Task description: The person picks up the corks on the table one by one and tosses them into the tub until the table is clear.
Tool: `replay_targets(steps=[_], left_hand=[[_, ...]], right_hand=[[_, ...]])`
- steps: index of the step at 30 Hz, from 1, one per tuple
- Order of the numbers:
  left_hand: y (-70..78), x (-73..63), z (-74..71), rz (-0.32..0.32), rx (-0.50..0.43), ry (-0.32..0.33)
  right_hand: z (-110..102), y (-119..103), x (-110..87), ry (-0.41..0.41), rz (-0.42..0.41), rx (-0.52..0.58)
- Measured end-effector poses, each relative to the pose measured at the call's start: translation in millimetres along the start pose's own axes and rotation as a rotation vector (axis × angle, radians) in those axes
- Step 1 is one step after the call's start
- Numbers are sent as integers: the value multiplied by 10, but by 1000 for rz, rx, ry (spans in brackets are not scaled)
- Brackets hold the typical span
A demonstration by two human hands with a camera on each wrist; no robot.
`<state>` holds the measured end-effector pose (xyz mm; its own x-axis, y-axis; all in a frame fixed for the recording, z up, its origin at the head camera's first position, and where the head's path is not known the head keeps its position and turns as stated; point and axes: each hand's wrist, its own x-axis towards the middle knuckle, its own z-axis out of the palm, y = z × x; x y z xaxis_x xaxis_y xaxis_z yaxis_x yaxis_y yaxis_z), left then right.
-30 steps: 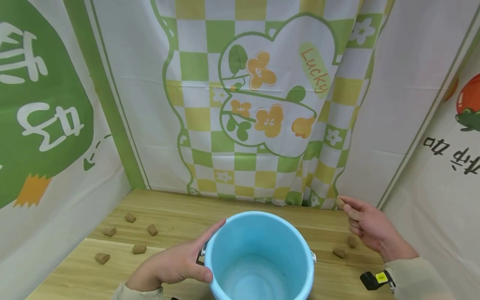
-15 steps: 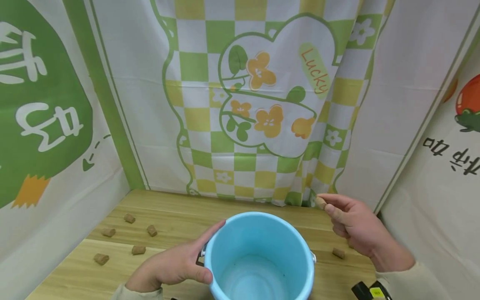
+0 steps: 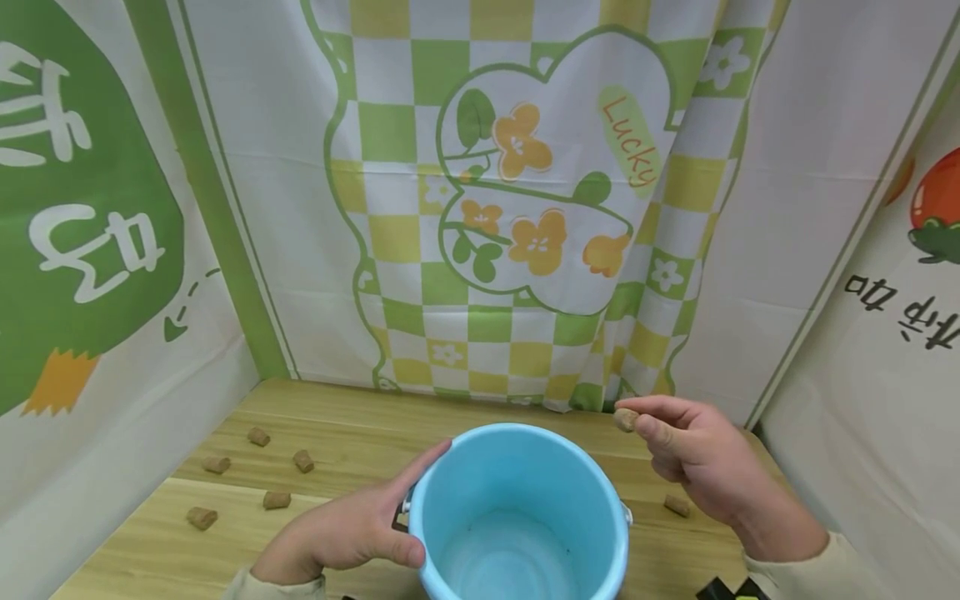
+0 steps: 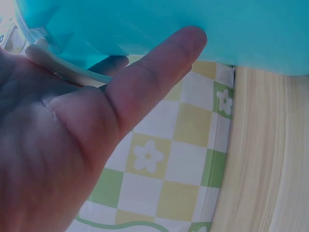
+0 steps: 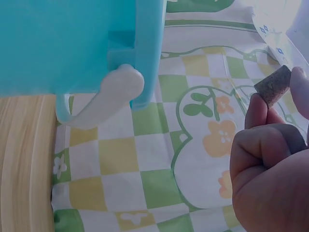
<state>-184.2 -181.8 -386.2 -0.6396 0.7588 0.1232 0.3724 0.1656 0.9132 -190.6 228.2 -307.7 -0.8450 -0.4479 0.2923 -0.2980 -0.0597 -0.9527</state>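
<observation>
A light blue plastic bucket [image 3: 517,475] stands in the front middle, its inside open to the head view. My left hand [image 3: 360,521] rests against its left side, thumb and index finger spread straight along the outer wall. In the left wrist view the thumb [image 4: 159,72] lies on the bucket's wall [image 4: 260,34]. To the right of the bucket, my right hand [image 3: 701,454] pinches a small brown cork [image 3: 625,419] between thumb and index finger, above the table. The right wrist view shows this cork [image 5: 273,87] at the fingertips, apart from the bucket.
Several loose corks [image 3: 277,500] lie on the wooden table [image 3: 337,408] to the left. Another cork [image 3: 677,505] lies right of the bucket, near my right wrist. A white bucket handle [image 5: 113,92] hangs at the side. A printed curtain [image 3: 525,350] borders the table's back.
My right hand has moved left with the pinched cork, towards the bucket, and now covers one cork seen earlier on the right. The left hand and the bucket have stayed in place.
</observation>
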Motion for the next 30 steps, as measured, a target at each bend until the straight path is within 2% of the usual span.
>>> replay_targets(steps=[14,20,22,24,30], left_hand=[[3,-2,-5,31,12,5],[0,-1,-5,33,21,6],[1,-1,-5,26,25,9],[2,-1,-5,19,25,10],[-1,-2,-9,27,11,2]], right_hand=[[69,-33,-10,28,64,-13],[171,-105,-12,50,165,-167],[204,-116,-14,45,175,-215],[231,-117,-15,35,168,-254],[294,-89,-28,-52,53,-324]])
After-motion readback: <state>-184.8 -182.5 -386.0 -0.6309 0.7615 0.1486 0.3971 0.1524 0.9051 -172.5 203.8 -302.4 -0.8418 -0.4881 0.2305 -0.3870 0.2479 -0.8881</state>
